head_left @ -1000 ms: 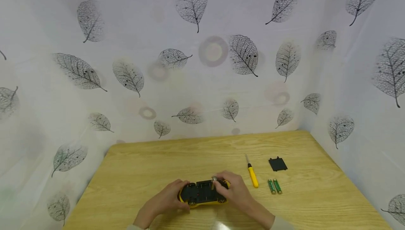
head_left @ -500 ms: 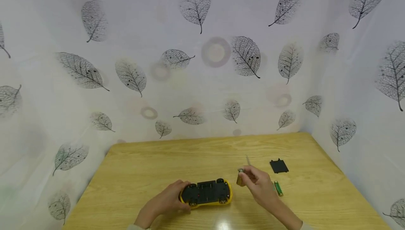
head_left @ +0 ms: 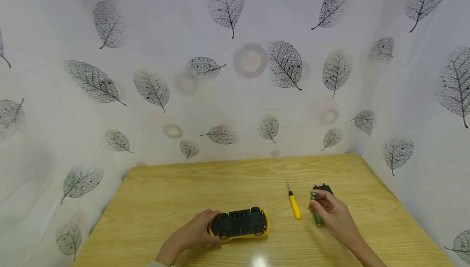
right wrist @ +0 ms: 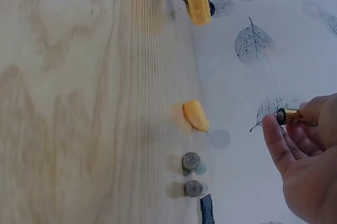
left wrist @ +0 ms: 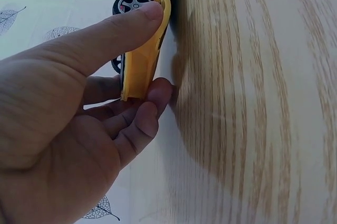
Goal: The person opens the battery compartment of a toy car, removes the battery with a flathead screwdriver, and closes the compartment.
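A yellow toy car (head_left: 240,224) lies upside down, its black underside and wheels facing up. My left hand (head_left: 196,228) holds its left end, the thumb (left wrist: 142,19) along the near side by a wheel and the fingers curled round the end. My right hand (head_left: 334,214) pinches a battery (right wrist: 292,116) between thumb and fingers, held upright in the head view. It hovers over two green batteries on the table; one battery (head_left: 317,219) shows partly below the fingers, the other is hidden there but both ends show in the right wrist view.
A screwdriver (head_left: 295,206) with a yellow handle lies between the car and the batteries. The black battery cover (head_left: 324,188) is behind my right hand, partly hidden by it. Leaf-printed white cloth (head_left: 220,104) hangs round the wooden table (head_left: 183,185).
My right hand has lifted a battery away from the car's underside and carried it right, past the screwdriver, to above the other batteries. My left hand stays on the car.
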Tool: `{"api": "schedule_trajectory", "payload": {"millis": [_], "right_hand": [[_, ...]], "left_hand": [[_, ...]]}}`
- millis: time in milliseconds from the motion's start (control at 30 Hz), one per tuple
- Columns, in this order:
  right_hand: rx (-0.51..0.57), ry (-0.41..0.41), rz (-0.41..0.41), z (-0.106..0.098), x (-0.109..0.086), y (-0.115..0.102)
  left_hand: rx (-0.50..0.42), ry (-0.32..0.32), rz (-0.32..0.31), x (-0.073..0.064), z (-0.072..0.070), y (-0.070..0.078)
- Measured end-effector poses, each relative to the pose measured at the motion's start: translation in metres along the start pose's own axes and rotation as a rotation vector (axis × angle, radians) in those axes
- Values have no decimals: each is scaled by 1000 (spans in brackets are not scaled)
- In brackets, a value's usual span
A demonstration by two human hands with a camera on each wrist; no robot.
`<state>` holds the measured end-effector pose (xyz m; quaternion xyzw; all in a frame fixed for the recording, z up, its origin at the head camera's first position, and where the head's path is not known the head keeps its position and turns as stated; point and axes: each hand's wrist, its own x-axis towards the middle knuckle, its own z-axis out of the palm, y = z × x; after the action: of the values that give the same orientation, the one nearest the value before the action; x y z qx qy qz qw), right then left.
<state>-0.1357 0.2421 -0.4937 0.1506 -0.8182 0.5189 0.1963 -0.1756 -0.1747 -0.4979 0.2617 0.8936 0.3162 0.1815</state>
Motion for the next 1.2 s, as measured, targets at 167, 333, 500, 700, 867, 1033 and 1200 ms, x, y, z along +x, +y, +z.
{"api": "schedule_trajectory", "payload": {"millis": [167,333,500,700,867,1033,1200], "right_hand": [[-113,-12,234,-18,-5,6],[-240,-50,380,-34,-8,17],[-311,-103,496,-44,-11,30],[-274,-151,625,-45,-14,43],[-268,-150,643,-44,-14,45],[-300,-147,622,-42,-13,48],[-332,-153,618,-40,-13,48]], "left_hand": [[9,-7,21,0,-1,-1],[11,-7,14,0,-1,-1],[6,-1,-5,0,0,2],[15,0,-10,0,0,1],[11,1,-9,0,0,2],[10,0,-9,0,0,0],[18,-4,27,1,1,-5]]}}
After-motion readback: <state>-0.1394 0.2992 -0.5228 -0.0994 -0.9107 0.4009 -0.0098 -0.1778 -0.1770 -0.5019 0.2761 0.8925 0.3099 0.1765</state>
